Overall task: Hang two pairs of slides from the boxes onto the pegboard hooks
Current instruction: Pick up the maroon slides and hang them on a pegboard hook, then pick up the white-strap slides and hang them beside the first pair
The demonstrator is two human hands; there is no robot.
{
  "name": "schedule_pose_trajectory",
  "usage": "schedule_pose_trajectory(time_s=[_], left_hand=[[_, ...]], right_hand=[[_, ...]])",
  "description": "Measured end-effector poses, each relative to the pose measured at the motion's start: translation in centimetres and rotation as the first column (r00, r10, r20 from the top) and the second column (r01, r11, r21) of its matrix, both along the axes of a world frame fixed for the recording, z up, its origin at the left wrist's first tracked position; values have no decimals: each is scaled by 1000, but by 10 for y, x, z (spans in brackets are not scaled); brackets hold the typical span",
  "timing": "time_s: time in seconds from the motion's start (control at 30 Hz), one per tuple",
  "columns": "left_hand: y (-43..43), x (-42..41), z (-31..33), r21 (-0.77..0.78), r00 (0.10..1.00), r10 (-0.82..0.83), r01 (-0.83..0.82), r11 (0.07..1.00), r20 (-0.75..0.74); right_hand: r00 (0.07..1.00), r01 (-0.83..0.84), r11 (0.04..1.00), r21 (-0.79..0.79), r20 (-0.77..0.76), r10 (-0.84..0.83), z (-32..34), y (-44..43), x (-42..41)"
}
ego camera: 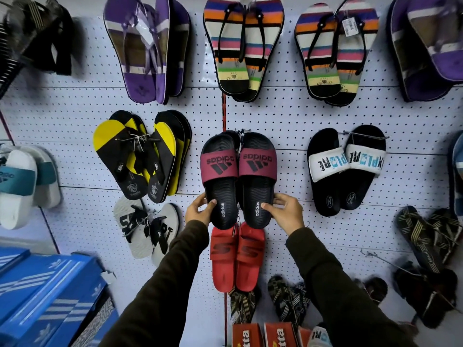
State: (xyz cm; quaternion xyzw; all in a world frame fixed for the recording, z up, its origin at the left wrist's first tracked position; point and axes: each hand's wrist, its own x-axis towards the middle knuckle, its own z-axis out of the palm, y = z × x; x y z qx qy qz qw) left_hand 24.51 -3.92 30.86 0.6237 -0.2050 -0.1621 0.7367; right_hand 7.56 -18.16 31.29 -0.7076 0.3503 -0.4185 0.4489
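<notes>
A pair of black adidas slides with maroon straps hangs toe-up at the middle of the white pegboard, its top edge at a metal hook. The person's left hand grips the heel end of the left slide, thumb on the footbed and fingers curled behind the sole. The right hand holds the heel of the right slide the same way, thumb pressed beside the printed adidas word. Both arms wear dark sleeves.

Directly below the held pair hang red slides, their tops overlapped by its heels. To the right hang black slides with white lettered straps; to the left, yellow-and-black flip-flops, and grey flip-flops under them. Striped flip-flops and purple flip-flops fill the row above. Blue adidas shoe boxes are stacked at the lower left, and red boxes show at the bottom edge.
</notes>
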Motion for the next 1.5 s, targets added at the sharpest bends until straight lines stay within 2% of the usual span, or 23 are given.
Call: schedule_pose_trajectory(time_s=[0.23, 0.47, 0.63, 0.77, 0.9, 1.03, 1.13, 1.23, 1.3, 1.43, 1.5], left_hand=[[-6, -15, -17, 23, 993, 106, -107, 994, 59], [0, -54, -75, 61, 979, 192, -188, 980, -68], [-7, -106, -129, 159, 982, 87, -60, 985, -167], [-13, -154, -177, 296, 991, 17, 23, 955, -132], [-13, -198, -225, 500, 976, -142, 205, 841, -163], [-10, -230, -273, 701, 933, -296, 350, 621, -204], [-17, -250, -297, 743, 899, -289, 436, 508, -330], [-29, -265, -315, 783, 863, -355, 486, 387, -360], [-39, -275, -326, 793, 847, -393, 498, 350, -359], [-54, -287, -337, 872, 842, -459, 426, 240, -284], [-58, -291, -341, 872, 840, -444, 439, 217, -312]], right_hand=[[1000, 1, 998, 56, -19, 0, -21, 19, 0], [993, -6, 994, 106, -114, 18, -72, 31, -40], [972, 48, 978, 201, -237, 1, -122, 28, -91], [946, 126, 943, 307, -323, -21, -168, 22, -142], [888, 258, 884, 391, -456, -58, -216, 22, -200], [755, 409, 817, 406, -654, -53, -263, 28, -252], [679, 520, 664, 538, -732, 62, -290, 33, -279], [673, 520, 643, 562, -733, 97, -311, 36, -293], [682, 504, 645, 575, -723, 111, -321, 39, -296], [771, 499, 584, 640, -636, 39, -339, 38, -295], [813, 500, 532, 684, -582, -15, -346, 36, -296]])
